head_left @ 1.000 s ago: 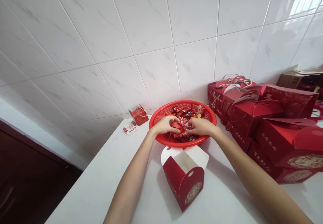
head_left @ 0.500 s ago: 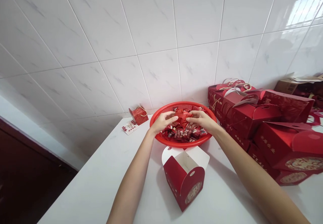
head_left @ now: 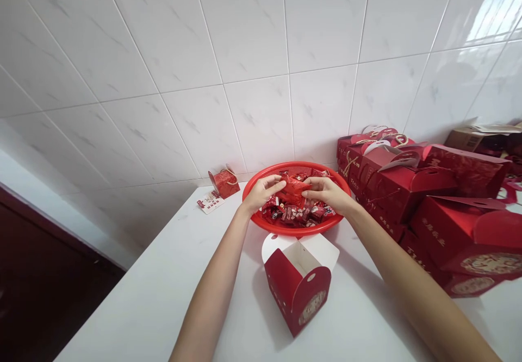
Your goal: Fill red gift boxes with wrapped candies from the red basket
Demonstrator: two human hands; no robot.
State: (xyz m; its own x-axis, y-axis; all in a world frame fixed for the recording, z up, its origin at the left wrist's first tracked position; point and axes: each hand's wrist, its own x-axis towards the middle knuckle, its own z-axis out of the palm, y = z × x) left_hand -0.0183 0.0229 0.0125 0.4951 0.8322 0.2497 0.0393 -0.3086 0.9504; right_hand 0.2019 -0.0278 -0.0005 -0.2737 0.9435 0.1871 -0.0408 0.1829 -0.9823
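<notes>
A round red plastic basket [head_left: 299,231] holds many small red wrapped candies [head_left: 294,215]. Over it, my left hand [head_left: 261,193] and my right hand [head_left: 327,193] pinch a shiny red packet [head_left: 294,189] between them, one at each side. In front of the basket stands a dark red cardboard box [head_left: 297,291] with its top flaps apart and its white inside showing. Nothing can be seen inside the box from here.
Red gift boxes [head_left: 408,182] are stacked along the right side. A small red box with a rope handle [head_left: 225,182] and a printed card [head_left: 210,202] lie at the back left, near the tiled wall [head_left: 261,112]. The white table's edge [head_left: 122,280] slants along the left.
The red packet has tilted slightly and shows more of its surface between my hands. Both hands stay over the basket, and the whole view has shifted a little.
</notes>
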